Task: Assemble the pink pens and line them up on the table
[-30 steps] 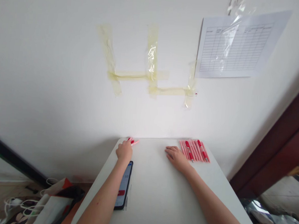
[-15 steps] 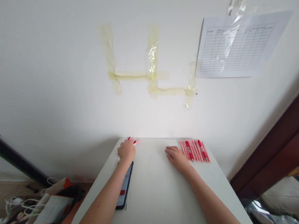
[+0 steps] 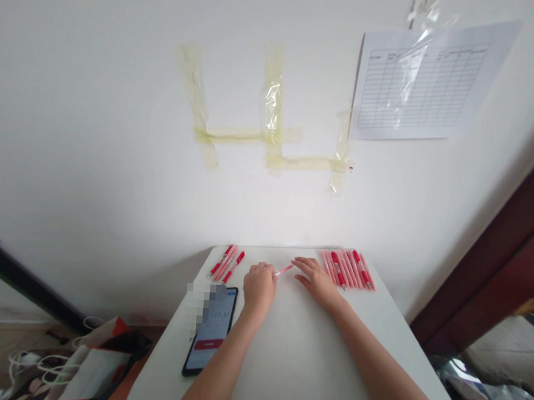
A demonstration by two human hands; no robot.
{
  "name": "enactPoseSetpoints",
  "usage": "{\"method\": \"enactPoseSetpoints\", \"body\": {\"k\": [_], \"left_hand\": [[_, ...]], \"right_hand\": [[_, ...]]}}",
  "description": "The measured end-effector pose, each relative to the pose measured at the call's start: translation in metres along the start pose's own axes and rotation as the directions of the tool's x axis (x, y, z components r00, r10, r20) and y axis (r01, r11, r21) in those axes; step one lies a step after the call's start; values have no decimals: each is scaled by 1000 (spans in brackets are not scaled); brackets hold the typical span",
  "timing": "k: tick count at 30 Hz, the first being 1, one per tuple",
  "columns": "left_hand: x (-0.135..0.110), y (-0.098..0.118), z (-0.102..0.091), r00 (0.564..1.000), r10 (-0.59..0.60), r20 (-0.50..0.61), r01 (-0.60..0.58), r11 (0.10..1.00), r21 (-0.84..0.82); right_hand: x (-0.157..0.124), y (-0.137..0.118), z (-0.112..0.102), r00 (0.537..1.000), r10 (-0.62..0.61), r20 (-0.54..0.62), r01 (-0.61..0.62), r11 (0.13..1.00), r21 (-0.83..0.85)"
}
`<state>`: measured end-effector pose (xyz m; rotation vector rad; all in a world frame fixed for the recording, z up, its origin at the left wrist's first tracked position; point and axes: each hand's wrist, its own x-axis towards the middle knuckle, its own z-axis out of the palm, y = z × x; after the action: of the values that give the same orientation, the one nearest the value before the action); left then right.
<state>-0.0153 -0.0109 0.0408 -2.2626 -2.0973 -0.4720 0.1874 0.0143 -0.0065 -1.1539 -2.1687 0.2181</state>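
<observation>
My left hand [image 3: 259,288] is closed round a slim pink pen [image 3: 284,269], which points up and right from my fingers. My right hand [image 3: 316,281] is spread low over the table, its fingertips close to the pen's far end; contact is unclear. Just right of that hand lies a tight row of pink pens [image 3: 348,269], with a couple of red-and-clear pens among them. A smaller group of red and pink pens [image 3: 226,264] lies at the table's back left corner.
A phone [image 3: 214,330] lies on the white table [image 3: 301,361], left of my left forearm. Behind the table, the wall carries yellowish tape [image 3: 272,103] and a printed sheet [image 3: 421,89]. Bags and white cables [image 3: 91,364] lie on the floor at left.
My left hand has moved right from the left pen group to the table's middle, carrying a pink pen. The phone is less covered. My right hand has barely shifted, its fingers slightly raised.
</observation>
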Motion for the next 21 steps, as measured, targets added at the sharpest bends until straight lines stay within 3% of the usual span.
{"method": "enactPoseSetpoints", "body": {"k": [7,15,21], "left_hand": [[-14,10,24,998,60,-20,-62,992,-112],[-14,-2,39,991,76,-112,-96,979,-182],[-12,-8,43,987,61,-151,-97,964,-247]], "right_hand": [[0,7,7,998,-29,60,30,999,-20],[1,14,10,999,-39,-3,39,998,40],[1,20,0,998,-10,-64,8,1000,-31]]}}
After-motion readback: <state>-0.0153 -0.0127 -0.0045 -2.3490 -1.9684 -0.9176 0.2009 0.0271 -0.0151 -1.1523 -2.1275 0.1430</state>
